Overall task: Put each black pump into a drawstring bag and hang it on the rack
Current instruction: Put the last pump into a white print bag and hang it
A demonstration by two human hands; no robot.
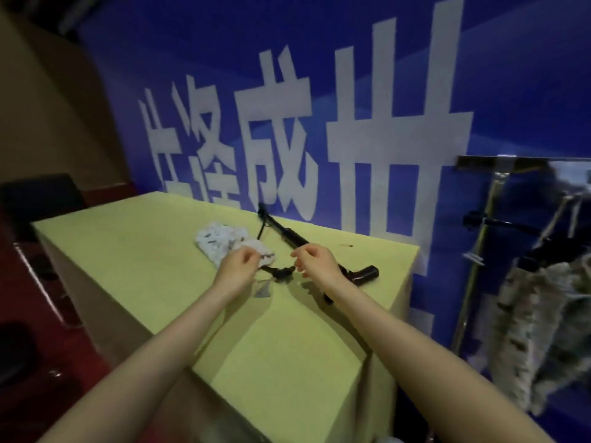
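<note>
Pinching the edge of the bag at its 4 o'clock corner, the left hand seems to be lifting the mouth open, while the right hand curls round the pump barrel, probably to steer it in. One pump and one flat bag lie on the worktop; at 3 o'clock the rack already carries what look like two filled bags.

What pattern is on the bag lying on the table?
White with small dark flecks, on the drawstring bag, in the head view.
</note>
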